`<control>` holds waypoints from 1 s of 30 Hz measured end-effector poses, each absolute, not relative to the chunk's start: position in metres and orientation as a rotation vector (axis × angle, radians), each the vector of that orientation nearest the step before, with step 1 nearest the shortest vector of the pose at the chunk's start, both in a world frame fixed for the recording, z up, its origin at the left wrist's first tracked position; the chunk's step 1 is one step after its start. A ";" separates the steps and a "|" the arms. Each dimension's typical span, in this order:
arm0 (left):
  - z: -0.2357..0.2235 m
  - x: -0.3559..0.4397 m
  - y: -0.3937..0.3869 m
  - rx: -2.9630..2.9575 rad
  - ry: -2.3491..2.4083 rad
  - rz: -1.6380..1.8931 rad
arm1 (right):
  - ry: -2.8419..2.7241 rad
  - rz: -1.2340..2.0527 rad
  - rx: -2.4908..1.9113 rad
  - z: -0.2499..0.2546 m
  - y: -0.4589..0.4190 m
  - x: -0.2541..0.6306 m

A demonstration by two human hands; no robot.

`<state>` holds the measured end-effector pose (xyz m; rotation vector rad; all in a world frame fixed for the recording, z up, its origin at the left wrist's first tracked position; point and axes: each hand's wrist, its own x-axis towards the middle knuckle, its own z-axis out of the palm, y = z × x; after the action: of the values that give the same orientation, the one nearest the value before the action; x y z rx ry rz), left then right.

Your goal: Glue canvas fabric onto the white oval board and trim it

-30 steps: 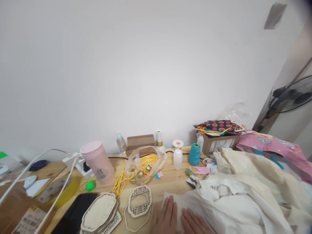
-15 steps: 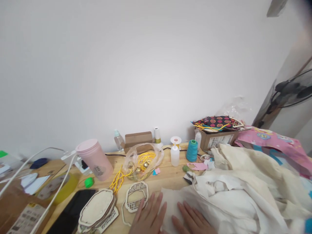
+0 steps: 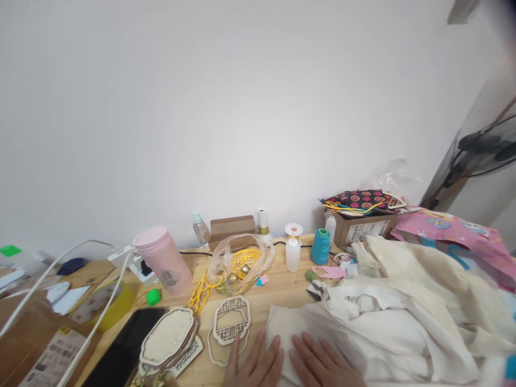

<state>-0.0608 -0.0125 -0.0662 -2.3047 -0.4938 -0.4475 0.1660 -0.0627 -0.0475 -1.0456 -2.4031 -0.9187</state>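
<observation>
A large piece of off-white cloth [image 3: 403, 328] lies bunched over the right of the table, its near-left part spread flat. Across that flat part rests my right hand [image 3: 322, 361], palm down with the fingers stretched out. My left hand [image 3: 256, 364] also lies flat, fingers spread, at the cloth's left edge; its thumb-side fingers reach onto the fabric. Just beyond the left hand's outer fingers is a cut-out lattice frame [image 3: 232, 320] with a thin outline piece [image 3: 215, 352] under it. Farther left sits a stack of pale scalloped plaques [image 3: 167, 336].
Left are a black phone [image 3: 123, 346], a pink tumbler [image 3: 163, 260], yellow tape [image 3: 102, 306] and a cardboard box [image 3: 44, 344]. Behind stand a plastic bag with yellow cord [image 3: 242, 263], a white bottle [image 3: 293, 255], a teal thread cone [image 3: 320, 247] and a filled carton [image 3: 363, 226].
The view has shifted slightly, so the table things appear a little farther right and higher. Both hands stay flat; the fingers of the left and right hand are now closer together.
</observation>
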 end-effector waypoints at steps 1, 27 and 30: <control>-0.070 -0.062 -0.014 -2.307 -0.500 -0.458 | -2.399 -0.912 -1.047 -0.049 -0.063 0.165; -0.121 -0.038 -0.024 -2.414 -1.113 -0.701 | -2.217 -0.773 -1.309 -0.051 -0.054 0.150; -0.103 -0.045 -0.020 -2.460 -1.131 -0.635 | -2.207 -0.869 -1.209 -0.060 -0.058 0.149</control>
<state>-0.0448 -0.0199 -0.1030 -2.4596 -1.1315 -0.6353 0.1493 -0.0579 -0.0596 -1.2087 -2.2070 -0.8688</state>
